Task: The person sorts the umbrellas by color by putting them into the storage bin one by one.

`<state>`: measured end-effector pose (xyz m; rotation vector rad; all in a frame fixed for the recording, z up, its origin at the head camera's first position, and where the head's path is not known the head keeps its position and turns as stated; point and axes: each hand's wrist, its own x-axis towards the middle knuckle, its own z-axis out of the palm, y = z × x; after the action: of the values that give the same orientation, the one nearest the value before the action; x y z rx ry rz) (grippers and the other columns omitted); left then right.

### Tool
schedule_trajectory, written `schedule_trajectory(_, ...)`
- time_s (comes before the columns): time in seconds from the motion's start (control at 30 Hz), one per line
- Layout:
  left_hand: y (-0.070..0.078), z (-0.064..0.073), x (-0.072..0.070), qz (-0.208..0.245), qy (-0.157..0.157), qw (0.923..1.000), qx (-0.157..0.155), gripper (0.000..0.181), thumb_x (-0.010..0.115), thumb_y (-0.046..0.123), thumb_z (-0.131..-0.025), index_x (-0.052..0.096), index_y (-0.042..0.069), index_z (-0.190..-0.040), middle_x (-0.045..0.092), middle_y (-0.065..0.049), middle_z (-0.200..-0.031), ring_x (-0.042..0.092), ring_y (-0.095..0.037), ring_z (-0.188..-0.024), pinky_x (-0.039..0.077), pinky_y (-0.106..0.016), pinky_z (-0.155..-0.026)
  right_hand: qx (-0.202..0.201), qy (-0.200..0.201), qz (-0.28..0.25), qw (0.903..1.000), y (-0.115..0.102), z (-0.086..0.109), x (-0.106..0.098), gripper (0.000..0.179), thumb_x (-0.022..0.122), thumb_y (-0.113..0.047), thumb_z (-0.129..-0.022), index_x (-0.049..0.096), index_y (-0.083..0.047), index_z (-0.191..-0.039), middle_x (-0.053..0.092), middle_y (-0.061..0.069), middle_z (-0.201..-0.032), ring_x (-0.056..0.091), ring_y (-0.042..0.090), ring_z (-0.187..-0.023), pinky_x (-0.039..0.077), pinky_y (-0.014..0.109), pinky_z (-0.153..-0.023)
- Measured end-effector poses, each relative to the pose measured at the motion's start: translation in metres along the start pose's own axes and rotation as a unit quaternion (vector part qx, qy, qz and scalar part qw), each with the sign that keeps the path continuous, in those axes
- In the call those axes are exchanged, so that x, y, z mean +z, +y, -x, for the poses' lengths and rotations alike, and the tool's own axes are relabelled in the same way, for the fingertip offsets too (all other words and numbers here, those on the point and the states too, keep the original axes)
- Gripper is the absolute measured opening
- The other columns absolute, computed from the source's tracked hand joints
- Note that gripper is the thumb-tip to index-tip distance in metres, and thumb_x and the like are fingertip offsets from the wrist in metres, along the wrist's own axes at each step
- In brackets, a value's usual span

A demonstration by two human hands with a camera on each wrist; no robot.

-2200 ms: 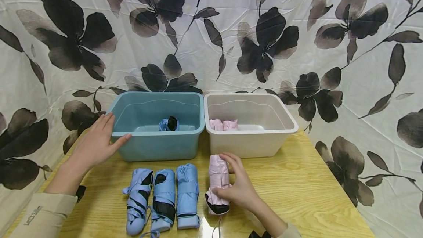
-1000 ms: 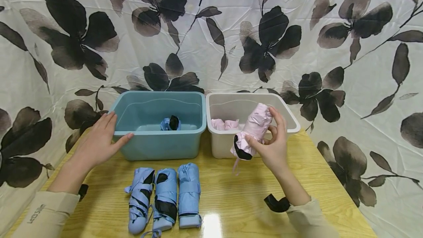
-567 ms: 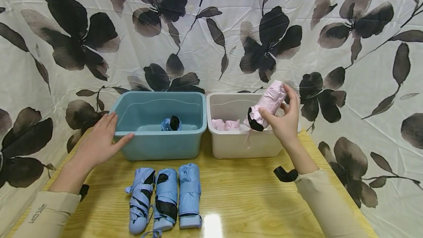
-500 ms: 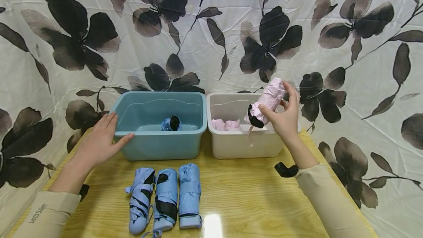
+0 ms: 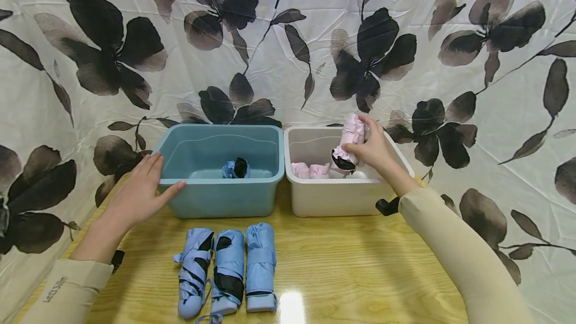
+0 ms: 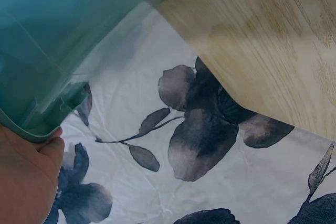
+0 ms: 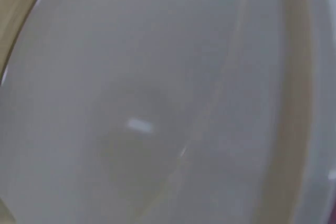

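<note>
My right hand (image 5: 371, 145) grips a pink folded umbrella (image 5: 352, 131) from its right side, thumb in front. It is nearly upright inside the opening of the off-white bin (image 5: 335, 200), its black-edged end down. Two pink bundles (image 5: 310, 170) lie in that bin's left part. The right wrist view is blurred, filled by the pale bin wall (image 7: 157, 51). My left hand (image 5: 139, 194) rests on the left corner of the blue bin (image 5: 225, 201), fingers extended along the rim and thumb over the front edge. Inside that bin is a blue-and-black bundle (image 5: 236, 168).
Three blue folded umbrellas (image 5: 228, 271) lie side by side on the wooden table (image 5: 342, 264), in front of the blue bin. The bins stand against each other. Behind them hangs a floral cloth (image 5: 288, 64).
My right hand picked the pink umbrella up from the table, raised it over the off-white bin, then brought it left and more upright into the opening. The left hand stayed put.
</note>
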<state>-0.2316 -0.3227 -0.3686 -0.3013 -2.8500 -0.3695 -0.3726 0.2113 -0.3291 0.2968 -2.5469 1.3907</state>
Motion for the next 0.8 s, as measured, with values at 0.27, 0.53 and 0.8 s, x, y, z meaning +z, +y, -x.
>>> schedule_trajectory(0.27,0.001,0.001,-0.001,-0.003,-0.001,1.0,0.0,0.099,0.051,0.058,-0.105,0.018,-0.019,-0.156,0.018,-0.04,-0.164,0.014,-0.056,-0.152,0.016,-0.07,-0.121,0.038,-0.15,0.039,0.9872,0.019,-0.019,0.009,0.093,0.084,-0.007,-0.082,0.034,-0.003,-0.16,0.041,0.027,-0.154,0.046,0.037,-0.13,0.039,0.047,-0.113)
schedule_trajectory(0.53,0.0,0.002,0.0,-0.005,-0.001,1.0,-0.003,0.099,0.051,0.059,-0.104,0.018,-0.019,-0.157,0.018,-0.04,-0.164,0.015,-0.056,-0.152,0.016,-0.07,-0.121,0.112,-0.256,0.073,0.9573,0.029,-0.027,0.015,0.092,0.082,-0.011,-0.084,0.032,-0.005,-0.16,0.041,0.027,-0.144,0.056,0.025,-0.097,0.055,0.03,-0.065)
schedule_trajectory(0.8,0.0,0.002,0.0,-0.008,-0.001,0.9999,-0.006,0.1,0.05,0.059,-0.105,0.018,-0.019,-0.157,0.018,-0.039,-0.164,0.014,-0.056,-0.152,0.017,-0.07,-0.121,0.171,-0.312,0.073,0.9318,0.036,-0.03,0.021,0.09,0.078,-0.012,-0.089,0.025,-0.004,-0.161,0.028,0.027,-0.154,0.056,0.024,-0.098,0.057,0.034,-0.069)
